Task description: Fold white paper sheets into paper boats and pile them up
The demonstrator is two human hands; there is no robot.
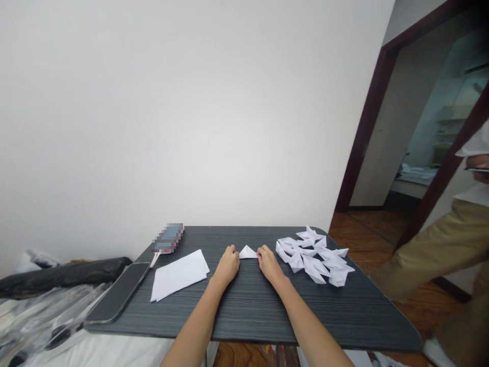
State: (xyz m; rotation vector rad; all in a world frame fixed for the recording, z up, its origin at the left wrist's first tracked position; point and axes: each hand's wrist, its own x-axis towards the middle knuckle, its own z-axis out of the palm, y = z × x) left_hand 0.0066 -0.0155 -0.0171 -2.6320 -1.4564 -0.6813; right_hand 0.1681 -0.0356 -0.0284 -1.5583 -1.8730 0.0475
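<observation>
A small white folded paper triangle (248, 252) lies on the dark striped table (248, 311), held between both my hands. My left hand (226, 264) is closed and pinches the paper's left corner. My right hand (267, 262) is closed and pinches its right corner. Both forearms reach in from the bottom edge. A stack of flat white sheets (179, 274) lies just left of my left hand. A heap of several folded white paper shapes (314, 258) lies to the right of my right hand.
A dark phone (118, 293) lies at the table's left edge, a small blurred box (168, 238) behind it. A long black bag (61, 275) and clear plastic lie on the left. A person in khaki trousers (443, 250) stands at the right by a doorway.
</observation>
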